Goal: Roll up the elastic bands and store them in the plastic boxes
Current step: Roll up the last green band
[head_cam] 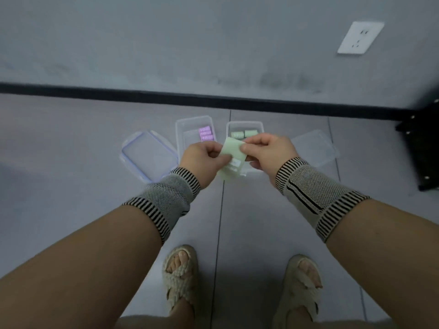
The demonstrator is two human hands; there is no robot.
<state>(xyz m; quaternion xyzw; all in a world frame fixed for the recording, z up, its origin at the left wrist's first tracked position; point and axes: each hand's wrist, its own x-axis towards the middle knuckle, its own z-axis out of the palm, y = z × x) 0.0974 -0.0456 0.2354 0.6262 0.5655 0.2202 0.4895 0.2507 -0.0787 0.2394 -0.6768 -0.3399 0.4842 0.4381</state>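
Note:
A flat light green elastic band (231, 160) hangs between my hands above the floor. My left hand (202, 160) pinches its left edge and my right hand (268, 153) pinches its upper right corner. Below them two clear plastic boxes stand open on the floor. The left box (181, 131) holds several rolled purple bands (206, 133). The right box (259, 125) holds rolled green bands (243, 134); its near part is hidden behind my hands and the band.
A clear lid with a bluish rim (148, 154) lies left of the boxes, another clear lid (314, 147) to their right. A black baseboard (166, 96) runs along the grey wall with a white socket (360, 38). A black frame (422, 143) stands at right. My sandalled feet (181, 269) are on grey tiles.

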